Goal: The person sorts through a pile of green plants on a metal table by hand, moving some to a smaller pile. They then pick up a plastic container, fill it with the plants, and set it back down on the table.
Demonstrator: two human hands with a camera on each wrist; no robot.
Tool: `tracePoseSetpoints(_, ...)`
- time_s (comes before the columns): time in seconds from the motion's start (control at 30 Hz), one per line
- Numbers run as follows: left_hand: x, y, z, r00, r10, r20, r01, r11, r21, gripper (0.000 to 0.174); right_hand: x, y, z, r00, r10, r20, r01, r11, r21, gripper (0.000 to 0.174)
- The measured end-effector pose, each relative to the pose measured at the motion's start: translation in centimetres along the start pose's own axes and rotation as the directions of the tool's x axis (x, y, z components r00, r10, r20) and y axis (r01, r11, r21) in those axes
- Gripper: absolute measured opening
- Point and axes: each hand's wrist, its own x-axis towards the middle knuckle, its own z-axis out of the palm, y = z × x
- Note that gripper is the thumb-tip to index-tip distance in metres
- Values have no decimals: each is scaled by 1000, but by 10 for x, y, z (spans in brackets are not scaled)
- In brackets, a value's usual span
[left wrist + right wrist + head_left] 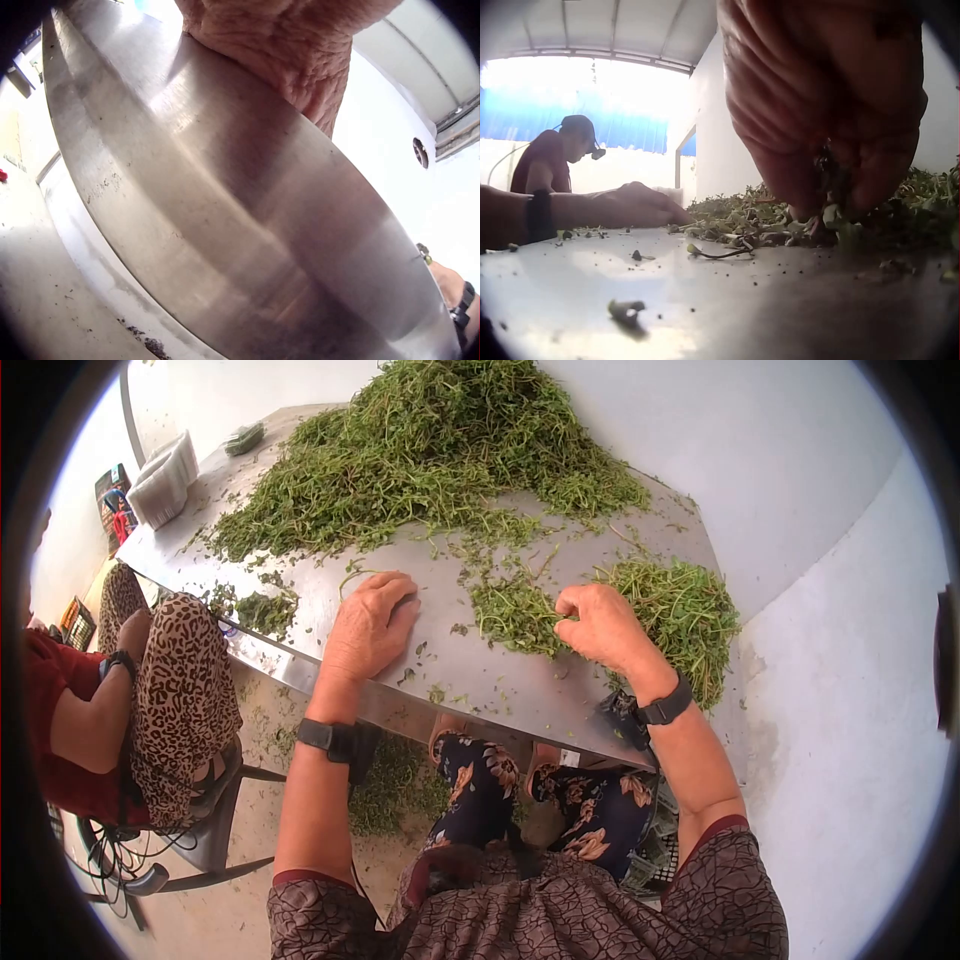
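Observation:
My left hand [372,622] rests on the metal table [440,575], its fingers bent under. A thin green sprig [350,572] shows just beyond its knuckles; I cannot tell whether the fingers hold it. Over a loose patch of leafy green herbs [505,610], my right hand [605,625] has thumb and fingers brought together. From the right wrist, leafy bits [832,214] show pinched between its fingertips, low over the tabletop. A denser heap of herb stems [690,615] lies right beside this hand. The left wrist view holds mostly bare metal and part of the left hand [277,45].
A large herb mound [450,450] covers the table's far side. Stacked clear plastic trays [165,480] stand at the far left, near a filled pack [244,439]. Another person [100,730] sits at the left. A white wall [830,600] borders the right side.

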Motion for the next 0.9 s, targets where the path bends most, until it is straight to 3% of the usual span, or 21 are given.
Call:
tracePoseSetpoints(0.23,0,0,-1,1000,2,-8,-2,1000,12,22,-8,1,-31,979,-8,-204,21,998,58,16)
tracePoseSetpoints(0.3,0,0,0,1000,6,-7,-6,1000,9,22,-9,3,-51,936,32,-351,-17,999,45,17)
tracePoseSetpoints(0.43,0,-2,1,1000,8,-10,-8,1000,-1,22,-9,15,-84,885,133,-446,-147,989,2,16)
tracePoseSetpoints(0.5,0,-2,2,1000,11,-12,-11,1000,-3,22,-7,30,-91,829,87,-552,-277,922,-271,24)
tracePoseSetpoints(0.57,0,-3,2,1000,5,-12,-5,1000,12,22,-12,36,-87,781,62,-622,-308,904,-296,27)
tracePoseSetpoints(0.63,0,-1,1,1000,-3,-11,3,1000,13,23,-17,33,-82,730,-159,-665,-227,861,-455,28)
tracePoseSetpoints(0.77,0,-1,1,1000,-13,-2,13,1000,-8,23,-15,3,-61,826,-44,-562,-134,953,-271,24)
tracePoseSetpoints(0.83,0,0,0,1000,-11,1,11,1000,-2,23,-11,-14,-52,963,8,-270,-51,987,-154,20)
tracePoseSetpoints(0.9,0,0,-1,1000,-11,-1,11,1000,5,23,-3,-15,-36,979,-22,-202,-10,988,-156,19)
